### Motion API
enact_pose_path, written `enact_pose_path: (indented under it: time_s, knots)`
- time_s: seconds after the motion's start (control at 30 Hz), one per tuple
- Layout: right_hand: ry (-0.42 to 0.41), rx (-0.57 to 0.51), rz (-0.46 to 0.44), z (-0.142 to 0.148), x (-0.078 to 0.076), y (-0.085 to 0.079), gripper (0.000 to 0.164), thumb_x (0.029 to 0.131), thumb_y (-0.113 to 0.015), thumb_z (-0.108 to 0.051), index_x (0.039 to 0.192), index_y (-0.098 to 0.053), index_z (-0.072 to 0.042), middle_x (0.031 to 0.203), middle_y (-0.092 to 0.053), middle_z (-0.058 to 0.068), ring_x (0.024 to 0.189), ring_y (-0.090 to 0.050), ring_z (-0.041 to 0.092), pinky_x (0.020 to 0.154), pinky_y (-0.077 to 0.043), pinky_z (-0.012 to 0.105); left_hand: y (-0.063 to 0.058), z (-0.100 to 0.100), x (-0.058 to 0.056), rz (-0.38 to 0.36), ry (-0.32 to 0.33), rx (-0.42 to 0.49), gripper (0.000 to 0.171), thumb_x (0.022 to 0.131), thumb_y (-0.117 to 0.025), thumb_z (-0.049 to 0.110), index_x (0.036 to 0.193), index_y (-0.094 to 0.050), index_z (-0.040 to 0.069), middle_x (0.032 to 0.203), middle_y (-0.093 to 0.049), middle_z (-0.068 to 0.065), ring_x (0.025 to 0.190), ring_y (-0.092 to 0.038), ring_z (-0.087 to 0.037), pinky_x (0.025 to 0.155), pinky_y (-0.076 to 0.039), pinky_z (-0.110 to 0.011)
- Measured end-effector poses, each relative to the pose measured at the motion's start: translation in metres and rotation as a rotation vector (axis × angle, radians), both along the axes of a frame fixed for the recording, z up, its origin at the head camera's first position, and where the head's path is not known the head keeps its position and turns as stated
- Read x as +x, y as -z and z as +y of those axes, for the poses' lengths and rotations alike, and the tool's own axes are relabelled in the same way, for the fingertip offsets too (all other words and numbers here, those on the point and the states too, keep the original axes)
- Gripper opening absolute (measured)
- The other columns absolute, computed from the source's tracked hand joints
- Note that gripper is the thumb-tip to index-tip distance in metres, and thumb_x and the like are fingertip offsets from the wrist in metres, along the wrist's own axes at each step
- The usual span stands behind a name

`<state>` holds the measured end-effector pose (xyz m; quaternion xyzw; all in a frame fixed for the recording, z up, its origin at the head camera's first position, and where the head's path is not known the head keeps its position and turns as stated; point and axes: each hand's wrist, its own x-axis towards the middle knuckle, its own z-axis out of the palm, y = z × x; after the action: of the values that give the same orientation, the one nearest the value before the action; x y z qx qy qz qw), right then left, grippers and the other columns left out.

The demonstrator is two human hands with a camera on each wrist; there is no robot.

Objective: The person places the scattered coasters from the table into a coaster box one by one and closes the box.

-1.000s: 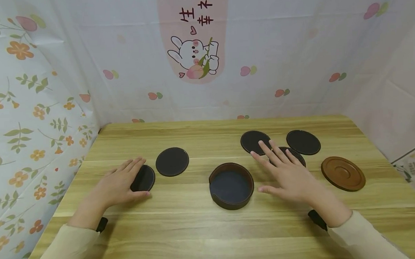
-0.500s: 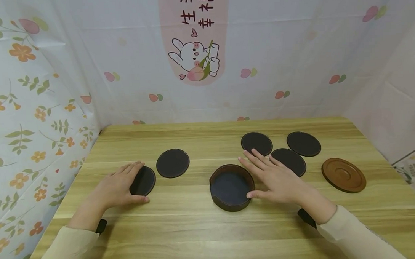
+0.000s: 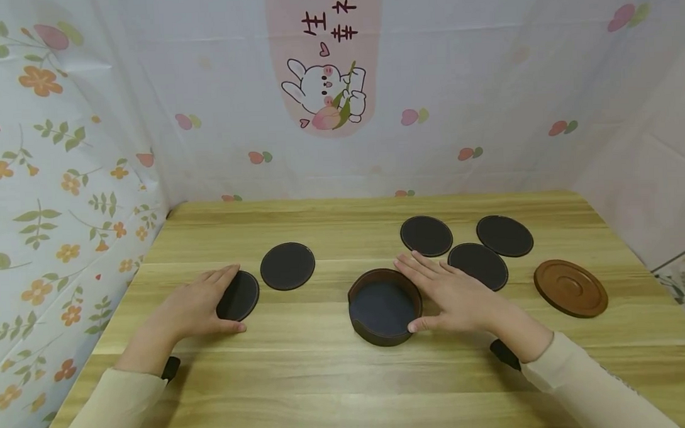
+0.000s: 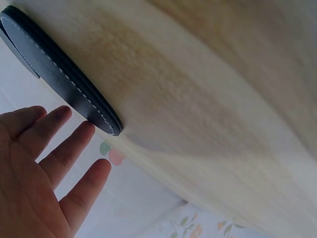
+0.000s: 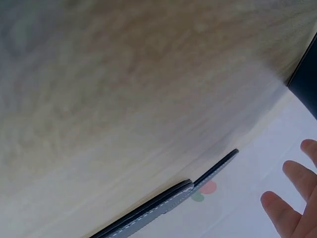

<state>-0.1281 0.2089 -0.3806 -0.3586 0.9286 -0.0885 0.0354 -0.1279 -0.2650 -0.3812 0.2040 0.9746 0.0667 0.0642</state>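
Now that your right hand (image 3: 457, 301) has moved in, the holder (image 3: 377, 338) seems graspable at its parted fingers; a coaster (image 3: 242, 297) lies by your left hand (image 3: 195, 307), fingers also apart

Left hand (image 3: 201, 305) and right hand (image 3: 453, 298), fingers (image 4: 66, 150) stretched out.
Each thumb (image 3: 231, 327) sits apart from its fingers, nearer the person's body, and points toward the other hand. The left fingertips (image 4: 102, 168) have gaps between them. Both wrists (image 3: 146, 353) and arms (image 3: 114, 404) slope back behind the fingers.

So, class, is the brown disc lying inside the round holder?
No, the brown disc lies on the table, apart from the round holder.
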Motion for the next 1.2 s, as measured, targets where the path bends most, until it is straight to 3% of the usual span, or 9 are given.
enact_pose_path:
  time_s: [0.13,0.47,0.63,0.93,1.2]
  knots:
    - [-0.029,-0.045,-0.053,0.003,-0.003,0.002,0.107,0.081,-0.059,-0.075,0.161,-0.013,-0.021,0.166,-0.022,0.006,0.152,-0.021,0.034,0.112,-0.031,0.066,-0.001,0.001,0.0,-0.01,0.004,0.0,0.112,0.071,-0.078,0.064,0.152,-0.035,-0.001,0.149,-0.046,-0.023,0.133,-0.046,-0.045,0.096,-0.045,-0.065]
    - [-0.075,-0.105,-0.222,0.003,-0.01,-0.001,0.115,0.077,-0.067,-0.072,0.159,-0.018,-0.007,0.165,-0.021,0.011,0.153,-0.022,0.032,0.117,-0.031,0.054,0.003,-0.004,-0.005,-0.026,0.011,0.029,0.105,0.073,-0.079,0.059,0.148,-0.039,-0.003,0.147,-0.048,-0.024,0.131,-0.047,-0.047,0.096,-0.047,-0.061]
    - [-0.063,-0.108,-0.264,0.004,-0.012,0.001,0.116,0.076,-0.068,-0.072,0.16,-0.017,-0.009,0.166,-0.02,0.012,0.153,-0.022,0.031,0.116,-0.032,0.053,0.001,-0.003,-0.007,-0.045,0.011,0.04,0.104,0.074,-0.08,0.056,0.148,-0.039,-0.003,0.147,-0.047,-0.024,0.132,-0.047,-0.048,0.097,-0.047,-0.06]
    - [-0.059,-0.206,-0.38,0.002,-0.016,-0.001,0.113,0.076,-0.078,-0.059,0.158,-0.02,-0.007,0.163,-0.026,0.014,0.149,-0.03,0.033,0.114,-0.035,0.054,-0.002,-0.007,-0.006,-0.04,0.012,0.057,0.104,0.072,-0.082,0.055,0.148,-0.04,-0.002,0.146,-0.048,-0.024,0.13,-0.047,-0.047,0.096,-0.047,-0.06]
    - [-0.056,-0.231,-0.407,0.002,-0.018,0.001,0.115,0.075,-0.079,-0.058,0.157,-0.021,-0.004,0.162,-0.029,0.013,0.148,-0.031,0.034,0.114,-0.034,0.056,0.0,-0.006,-0.008,-0.026,0.012,0.041,0.099,0.071,-0.082,0.051,0.147,-0.043,0.0,0.144,-0.05,-0.022,0.127,-0.049,-0.047,0.092,-0.049,-0.058]
